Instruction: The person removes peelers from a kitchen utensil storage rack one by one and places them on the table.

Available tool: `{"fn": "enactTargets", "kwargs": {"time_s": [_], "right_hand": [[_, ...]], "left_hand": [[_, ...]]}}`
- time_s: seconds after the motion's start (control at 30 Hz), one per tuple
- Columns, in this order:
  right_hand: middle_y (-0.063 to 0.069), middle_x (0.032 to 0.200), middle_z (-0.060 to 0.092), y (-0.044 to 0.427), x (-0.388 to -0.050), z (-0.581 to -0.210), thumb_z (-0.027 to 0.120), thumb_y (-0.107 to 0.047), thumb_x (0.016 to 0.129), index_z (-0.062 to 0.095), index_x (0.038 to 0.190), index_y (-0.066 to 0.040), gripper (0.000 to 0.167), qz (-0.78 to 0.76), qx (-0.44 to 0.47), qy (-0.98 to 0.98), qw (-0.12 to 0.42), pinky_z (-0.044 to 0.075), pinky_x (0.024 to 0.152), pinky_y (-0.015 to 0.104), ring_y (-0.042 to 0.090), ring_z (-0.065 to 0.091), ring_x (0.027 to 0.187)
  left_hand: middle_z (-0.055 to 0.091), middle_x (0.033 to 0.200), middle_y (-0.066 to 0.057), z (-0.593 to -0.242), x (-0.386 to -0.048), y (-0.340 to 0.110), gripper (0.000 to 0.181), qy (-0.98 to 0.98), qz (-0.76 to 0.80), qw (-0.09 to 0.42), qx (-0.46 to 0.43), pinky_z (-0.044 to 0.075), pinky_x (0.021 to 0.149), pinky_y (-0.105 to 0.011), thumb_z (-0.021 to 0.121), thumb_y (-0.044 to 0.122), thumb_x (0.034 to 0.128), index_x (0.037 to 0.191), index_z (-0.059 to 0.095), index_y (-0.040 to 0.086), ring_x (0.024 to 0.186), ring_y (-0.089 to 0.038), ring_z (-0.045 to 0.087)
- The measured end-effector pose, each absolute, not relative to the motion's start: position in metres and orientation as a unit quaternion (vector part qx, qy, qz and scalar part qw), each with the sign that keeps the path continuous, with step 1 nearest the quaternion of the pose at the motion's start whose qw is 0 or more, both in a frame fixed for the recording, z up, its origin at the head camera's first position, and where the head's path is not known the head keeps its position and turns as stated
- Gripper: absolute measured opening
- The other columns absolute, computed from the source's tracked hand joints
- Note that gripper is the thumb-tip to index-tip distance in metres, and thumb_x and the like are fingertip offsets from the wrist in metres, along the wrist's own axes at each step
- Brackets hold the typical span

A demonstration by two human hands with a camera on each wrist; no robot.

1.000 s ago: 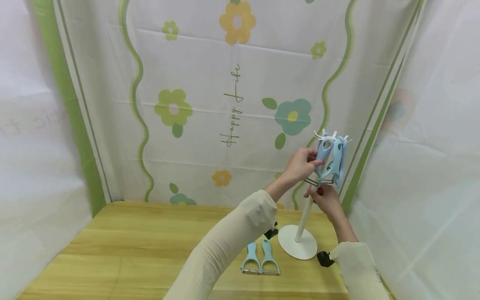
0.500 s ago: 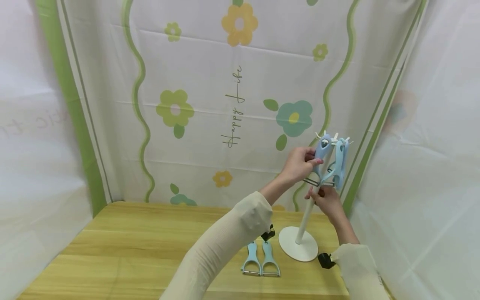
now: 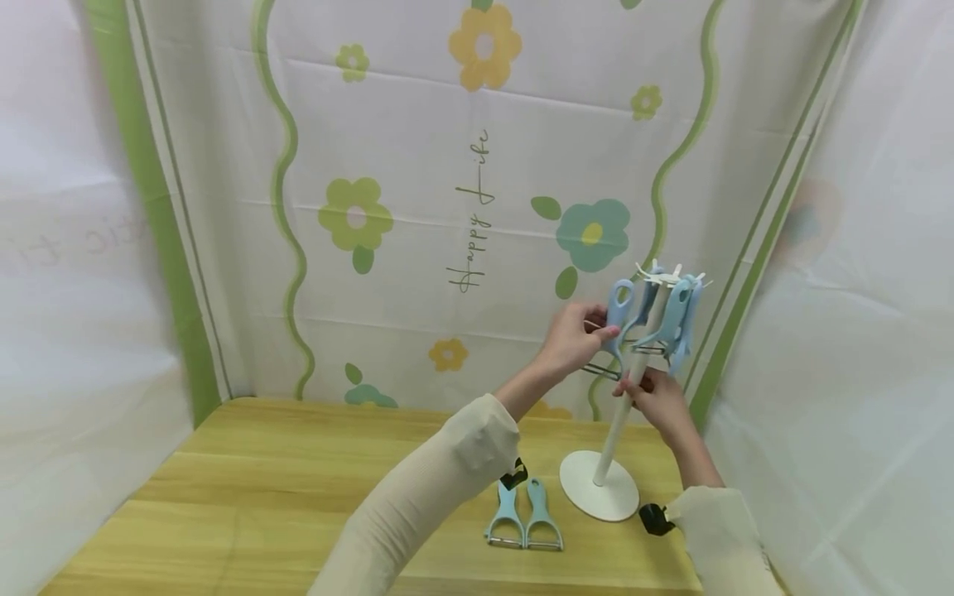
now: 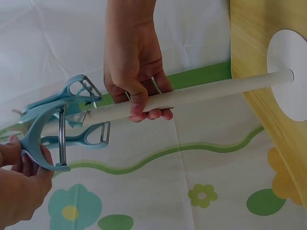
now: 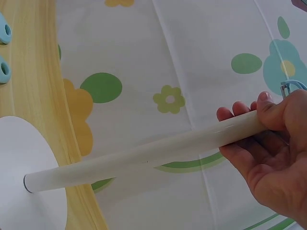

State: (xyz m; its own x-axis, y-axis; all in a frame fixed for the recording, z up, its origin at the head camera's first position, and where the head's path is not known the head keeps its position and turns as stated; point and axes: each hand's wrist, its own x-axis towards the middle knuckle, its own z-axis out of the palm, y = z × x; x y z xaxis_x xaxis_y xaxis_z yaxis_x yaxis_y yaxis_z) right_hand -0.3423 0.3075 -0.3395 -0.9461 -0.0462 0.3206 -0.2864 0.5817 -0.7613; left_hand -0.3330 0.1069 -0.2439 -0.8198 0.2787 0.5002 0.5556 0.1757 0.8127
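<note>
My left hand [image 3: 570, 338] pinches a light blue peeler [image 3: 619, 305] by its handle, just left of the white stand's head. The handle's hole stands apart from the hooks, and the blade end points down. In the left wrist view this peeler's forked head [image 4: 34, 136] and metal blade show close up. My right hand [image 3: 659, 401] grips the white pole [image 3: 617, 430] below the hanging peelers, with thumb and fingers around it in the right wrist view. Several blue peelers [image 3: 674, 310] hang from the hooked top [image 3: 674, 278]; some overlap each other.
Two light blue peelers, a left one [image 3: 507, 515] and a right one [image 3: 542, 521], lie side by side on the wooden table [image 3: 298, 488]. The stand's round white base [image 3: 599, 497] rests nearby. A flowered curtain [image 3: 417, 248] hangs behind, with pale sheets at both sides.
My left hand has moved left with its peeler, whose handle has come away from the hooked top. My right hand keeps its grip on the pole.
</note>
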Motion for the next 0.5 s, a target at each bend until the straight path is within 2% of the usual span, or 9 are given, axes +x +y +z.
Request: {"fn": "enactTargets", "kwargs": {"time_s": [0.13, 0.37, 0.5], "right_hand": [[0.018, 0.098, 0.072, 0.308, -0.341, -0.340, 0.052, -0.018, 0.104, 0.062, 0.109, 0.006, 0.026, 0.455, 0.096, -0.875, 0.132, 0.060, 0.086, 0.033, 0.028, 0.066, 0.102], [0.017, 0.098, 0.071, 0.309, -0.344, -0.342, 0.050, -0.014, 0.105, 0.060, 0.108, 0.005, 0.022, 0.452, 0.100, -0.877, 0.132, 0.059, 0.089, 0.039, 0.031, 0.064, 0.104], [0.016, 0.098, 0.072, 0.310, -0.346, -0.343, 0.050, -0.014, 0.105, 0.060, 0.107, 0.004, 0.021, 0.447, 0.098, -0.879, 0.130, 0.058, 0.090, 0.038, 0.024, 0.065, 0.101]], "left_hand": [[0.074, 0.097, -0.011, -0.251, -0.332, 0.100, 0.010, -0.757, -0.585, 0.109, -0.272, 0.053, 0.067, -0.016, 0.069, 0.007, 0.0927, 0.100, 0.071, 0.001, 0.079, -0.009, 0.065], [0.074, 0.095, -0.011, -0.262, -0.329, 0.089, 0.011, -0.761, -0.586, 0.097, -0.262, 0.054, 0.069, -0.017, 0.071, 0.008, 0.0914, 0.100, 0.071, 0.002, 0.078, -0.007, 0.064], [0.075, 0.095, -0.011, -0.267, -0.329, 0.084, 0.011, -0.767, -0.580, 0.101, -0.256, 0.054, 0.069, -0.017, 0.072, 0.008, 0.0906, 0.100, 0.072, 0.002, 0.078, -0.007, 0.065]]}}
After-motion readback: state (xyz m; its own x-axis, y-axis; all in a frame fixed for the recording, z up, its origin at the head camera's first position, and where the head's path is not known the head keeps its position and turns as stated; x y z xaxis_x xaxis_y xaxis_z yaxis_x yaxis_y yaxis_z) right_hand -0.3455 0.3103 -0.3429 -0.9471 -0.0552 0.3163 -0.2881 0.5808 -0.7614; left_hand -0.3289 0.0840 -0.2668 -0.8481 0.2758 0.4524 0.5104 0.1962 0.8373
